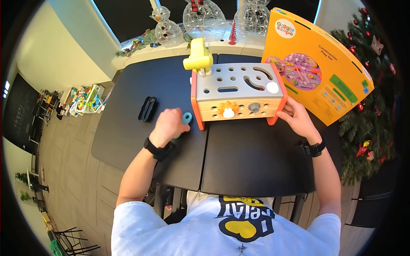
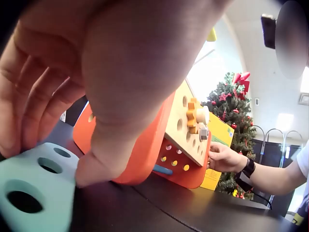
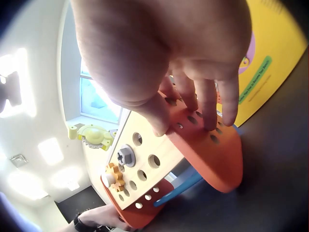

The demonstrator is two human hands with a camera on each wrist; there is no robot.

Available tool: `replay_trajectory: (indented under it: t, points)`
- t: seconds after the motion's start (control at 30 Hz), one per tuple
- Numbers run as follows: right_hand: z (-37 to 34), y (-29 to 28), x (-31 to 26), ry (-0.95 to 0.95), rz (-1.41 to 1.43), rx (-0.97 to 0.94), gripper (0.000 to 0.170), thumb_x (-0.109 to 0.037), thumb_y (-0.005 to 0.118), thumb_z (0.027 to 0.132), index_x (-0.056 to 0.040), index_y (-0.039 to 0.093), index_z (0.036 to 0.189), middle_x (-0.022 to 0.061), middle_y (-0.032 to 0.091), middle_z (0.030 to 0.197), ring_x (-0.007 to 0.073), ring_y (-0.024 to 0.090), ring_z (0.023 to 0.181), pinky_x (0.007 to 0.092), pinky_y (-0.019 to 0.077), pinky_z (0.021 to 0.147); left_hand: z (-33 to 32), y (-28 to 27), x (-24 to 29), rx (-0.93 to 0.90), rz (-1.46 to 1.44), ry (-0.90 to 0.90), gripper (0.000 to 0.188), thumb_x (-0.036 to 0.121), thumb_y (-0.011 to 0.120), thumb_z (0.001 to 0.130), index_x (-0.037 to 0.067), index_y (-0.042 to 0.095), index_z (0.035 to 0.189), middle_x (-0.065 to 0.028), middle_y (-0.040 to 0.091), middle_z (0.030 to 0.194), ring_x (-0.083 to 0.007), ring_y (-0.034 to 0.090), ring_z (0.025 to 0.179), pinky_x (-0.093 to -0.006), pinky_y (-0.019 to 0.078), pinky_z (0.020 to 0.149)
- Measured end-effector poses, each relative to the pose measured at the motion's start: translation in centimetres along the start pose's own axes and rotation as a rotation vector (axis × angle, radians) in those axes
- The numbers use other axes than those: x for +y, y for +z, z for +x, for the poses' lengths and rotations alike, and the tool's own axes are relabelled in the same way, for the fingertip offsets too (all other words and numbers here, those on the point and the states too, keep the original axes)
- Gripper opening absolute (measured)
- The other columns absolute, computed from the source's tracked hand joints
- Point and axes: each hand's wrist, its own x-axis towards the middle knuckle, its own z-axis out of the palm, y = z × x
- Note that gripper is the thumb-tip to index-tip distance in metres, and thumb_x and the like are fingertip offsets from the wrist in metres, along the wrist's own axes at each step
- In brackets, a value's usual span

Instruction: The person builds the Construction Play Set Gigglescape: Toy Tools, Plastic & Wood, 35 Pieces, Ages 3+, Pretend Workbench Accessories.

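Note:
A toy workbench (image 1: 220,97) with a grey perforated top, wooden front and red-orange side panels stands before me. An orange gear (image 3: 115,180) with a white centre and a grey hex bolt (image 3: 126,155) sit in its front. On the top's far left corner is a yellow toy circular saw (image 1: 197,57). My left hand (image 1: 167,124), left of the workbench, pinches a teal strip with holes (image 2: 54,192) between thumb and fingers, close over the table. My right hand (image 1: 297,118) holds the workbench's right side panel (image 3: 212,159), thumb at its front edge, fingers on its outer face.
A black tray-like case (image 1: 147,109) lies left of my left hand on the black table (image 1: 252,158). Behind the workbench to the right stands a large yellow-orange play set box (image 1: 294,42). A decorated tree (image 1: 363,132) is beyond the right edge; wire snowmen (image 1: 205,19) line the sill.

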Motion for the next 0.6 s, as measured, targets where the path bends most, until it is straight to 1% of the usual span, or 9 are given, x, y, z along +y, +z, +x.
replay_trajectory:
  t: [0.07,0.13,0.17,0.2,0.27,0.37,0.47,0.5,0.6]
  points:
    - [-0.1,0.1,0.0,-0.019,-0.033,0.008,0.064,-0.001,0.064,0.101,-0.0022,0.037,0.159,0.0173,0.063,0.142,0.0260,0.063,0.130,0.0368,0.0477,0.110,0.6,-1.5,-1.5,0.182,-0.146,0.066,0.042,0.020,0.089,0.068,-0.001,0.072,0.100,-0.0201,0.074,0.095,-0.0360,0.072,0.088,-0.0411,0.0590,0.082]
    - [0.1,0.2,0.1,-0.025,-0.030,0.019,0.064,-0.001,0.063,0.101,-0.0025,0.036,0.159,0.0172,0.064,0.141,0.0260,0.063,0.130,0.0368,0.0481,0.109,1.0,-4.7,-1.9,0.346,-0.375,0.209,0.037,0.011,0.084,0.069,0.001,0.071,0.102,-0.0133,0.070,0.092,-0.0262,0.068,0.085,-0.0368,0.0570,0.081]
    - [0.2,0.3,0.2,-0.021,-0.012,0.020,0.064,-0.001,0.063,0.102,-0.0027,0.036,0.159,0.0171,0.064,0.140,0.0259,0.064,0.130,0.0368,0.0482,0.109,1.5,-5.6,-1.9,0.387,-0.562,0.255,0.036,0.006,0.079,0.069,0.001,0.070,0.103,-0.0087,0.066,0.091,-0.0193,0.063,0.085,-0.0344,0.0550,0.082]
    - [0.3,0.3,0.2,-0.016,0.005,0.017,0.064,-0.001,0.062,0.102,-0.0028,0.036,0.160,0.0169,0.065,0.140,0.0259,0.064,0.129,0.0367,0.0483,0.108,1.9,-6.5,-1.5,0.399,-0.648,0.306,0.037,0.006,0.079,0.070,0.001,0.070,0.106,-0.0080,0.067,0.093,-0.0178,0.064,0.086,-0.0337,0.0545,0.085]
    - [0.5,0.4,0.1,-0.023,-0.011,0.015,0.063,-0.002,0.062,0.102,-0.0030,0.035,0.160,0.0168,0.066,0.138,0.0259,0.064,0.128,0.0368,0.0486,0.108,2.0,-8.6,0.8,0.357,-0.625,0.510,0.038,0.007,0.079,0.071,0.001,0.070,0.107,-0.0076,0.068,0.095,-0.0188,0.065,0.087,-0.0337,0.0543,0.087]
    - [0.9,0.6,0.2,-0.023,-0.025,0.015,0.063,-0.002,0.061,0.103,-0.0029,0.035,0.160,0.0167,0.066,0.137,0.0256,0.065,0.127,0.0368,0.0488,0.107,3.0,-9.3,3.1,0.201,-0.548,0.647,0.039,0.008,0.079,0.072,0.001,0.073,0.110,-0.0077,0.070,0.093,-0.0196,0.066,0.086,-0.0339,0.0542,0.088]
    - [1.0,0.6,0.6,-0.025,-0.037,0.012,0.062,-0.003,0.060,0.103,-0.0031,0.035,0.160,0.0169,0.066,0.137,0.0253,0.066,0.125,0.0369,0.0489,0.106,4.0,-8.8,4.2,0.103,-0.530,0.629,0.042,0.010,0.080,0.071,0.003,0.076,0.112,-0.0079,0.073,0.093,-0.0199,0.067,0.087,-0.0339,0.0542,0.089]
    - [1.0,0.5,0.6,-0.028,-0.042,0.009,0.062,-0.003,0.060,0.103,-0.0032,0.035,0.160,0.0171,0.066,0.137,0.0252,0.066,0.125,0.0369,0.0490,0.106,4.3,-8.7,4.2,0.088,-0.553,0.650,0.039,0.013,0.083,0.073,0.005,0.078,0.111,-0.0084,0.075,0.095,-0.0189,0.068,0.087,-0.0336,0.0540,0.089]
    - [1.0,0.4,0.6,-0.033,-0.061,0.005,0.062,-0.003,0.060,0.103,-0.0032,0.035,0.160,0.0174,0.066,0.137,0.0250,0.066,0.125,0.0368,0.0490,0.106,4.1,-8.7,4.1,0.076,-0.589,0.603,0.039,0.017,0.086,0.077,0.006,0.078,0.113,-0.0091,0.076,0.100,-0.0194,0.068,0.092,-0.0342,0.0537,0.090]
